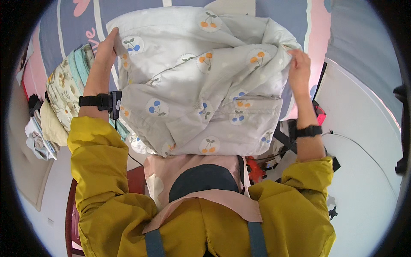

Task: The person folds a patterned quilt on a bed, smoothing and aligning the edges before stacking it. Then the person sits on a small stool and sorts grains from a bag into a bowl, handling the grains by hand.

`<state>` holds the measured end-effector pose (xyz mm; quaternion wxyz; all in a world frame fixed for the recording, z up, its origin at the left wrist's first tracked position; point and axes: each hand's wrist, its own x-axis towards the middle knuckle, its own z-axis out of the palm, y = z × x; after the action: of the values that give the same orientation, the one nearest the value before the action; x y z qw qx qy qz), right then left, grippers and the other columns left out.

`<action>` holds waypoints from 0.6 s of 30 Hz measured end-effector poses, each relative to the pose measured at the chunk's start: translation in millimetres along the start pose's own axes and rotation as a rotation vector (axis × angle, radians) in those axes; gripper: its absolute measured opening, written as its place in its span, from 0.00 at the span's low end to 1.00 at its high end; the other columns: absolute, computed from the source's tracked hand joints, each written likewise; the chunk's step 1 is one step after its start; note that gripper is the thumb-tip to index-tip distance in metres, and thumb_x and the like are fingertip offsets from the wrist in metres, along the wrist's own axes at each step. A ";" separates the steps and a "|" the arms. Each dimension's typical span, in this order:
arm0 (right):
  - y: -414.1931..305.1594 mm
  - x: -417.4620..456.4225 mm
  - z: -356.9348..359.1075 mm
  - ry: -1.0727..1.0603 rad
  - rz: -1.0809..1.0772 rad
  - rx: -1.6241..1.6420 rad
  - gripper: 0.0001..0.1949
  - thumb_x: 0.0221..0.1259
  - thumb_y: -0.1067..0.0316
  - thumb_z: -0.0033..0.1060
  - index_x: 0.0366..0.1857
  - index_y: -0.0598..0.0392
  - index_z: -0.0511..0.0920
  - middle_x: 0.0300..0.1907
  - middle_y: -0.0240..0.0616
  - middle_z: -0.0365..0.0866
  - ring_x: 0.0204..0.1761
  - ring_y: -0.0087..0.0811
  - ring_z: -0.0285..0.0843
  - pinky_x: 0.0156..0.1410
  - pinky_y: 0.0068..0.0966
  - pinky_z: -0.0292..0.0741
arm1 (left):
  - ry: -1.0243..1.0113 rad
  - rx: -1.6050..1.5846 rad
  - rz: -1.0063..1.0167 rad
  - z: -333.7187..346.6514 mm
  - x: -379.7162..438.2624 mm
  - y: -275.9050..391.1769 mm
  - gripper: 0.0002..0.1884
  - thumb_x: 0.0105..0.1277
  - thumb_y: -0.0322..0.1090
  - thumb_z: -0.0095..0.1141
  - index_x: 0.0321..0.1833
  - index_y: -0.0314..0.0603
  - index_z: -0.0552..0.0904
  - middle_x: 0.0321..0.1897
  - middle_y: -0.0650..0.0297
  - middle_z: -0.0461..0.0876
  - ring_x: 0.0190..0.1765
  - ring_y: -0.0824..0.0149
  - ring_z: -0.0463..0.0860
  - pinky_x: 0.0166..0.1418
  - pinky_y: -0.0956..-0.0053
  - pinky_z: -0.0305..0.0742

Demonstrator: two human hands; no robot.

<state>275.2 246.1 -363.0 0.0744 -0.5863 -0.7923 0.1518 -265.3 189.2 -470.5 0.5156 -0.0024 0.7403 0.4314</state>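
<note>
A pale cherry-print fabric cover (189,93), bunched and creased, spreads between my arms over the near part of a bed. At its upper left corner, my left hand (109,43) grips the edge, thumb and fingers pinched on the cloth. My right hand (299,62) pinches the cover's upper right side, where the cloth is gathered in folds. The lower edge of the cover hangs in front of my pink apron (192,160). Its underside and inside are hidden.
Folded floral and teal fabrics (65,83) are stacked at the bed's left, with more folded clothes (41,138) beyond them. A blue-grey and pink bedsheet (131,6) lies beneath. Red and dark items (257,168) lie below right, beside a white surface (356,128) with a thin cable.
</note>
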 end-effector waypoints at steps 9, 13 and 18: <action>123.8 22.8 -50.6 -0.282 -0.040 -0.437 0.10 0.47 0.73 0.51 0.35 0.54 0.78 0.37 0.42 0.78 0.43 0.44 0.74 0.50 0.37 0.69 | 0.276 0.198 0.100 -41.0 22.9 22.3 0.28 0.59 0.45 0.57 0.55 0.28 0.70 0.51 0.55 0.73 0.52 0.60 0.73 0.53 0.68 0.70; 145.1 0.4 -31.1 -0.314 0.002 -0.078 0.11 0.51 0.69 0.55 0.40 0.55 0.77 0.45 0.40 0.74 0.49 0.41 0.71 0.56 0.32 0.67 | 0.162 0.116 0.227 -24.5 30.8 8.2 0.29 0.60 0.47 0.54 0.56 0.28 0.68 0.53 0.55 0.72 0.52 0.59 0.74 0.56 0.66 0.69; 170.3 20.7 -26.6 -0.348 0.396 0.213 0.19 0.52 0.62 0.58 0.47 0.59 0.73 0.51 0.43 0.69 0.56 0.34 0.66 0.60 0.26 0.62 | 0.420 0.604 0.260 10.5 8.6 25.6 0.27 0.58 0.42 0.58 0.55 0.30 0.69 0.49 0.53 0.74 0.52 0.59 0.74 0.54 0.67 0.70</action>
<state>431.2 315.2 -394.9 -0.0327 -0.6837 -0.6428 0.3439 -272.8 215.8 -461.8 0.2712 0.1551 0.9175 0.2460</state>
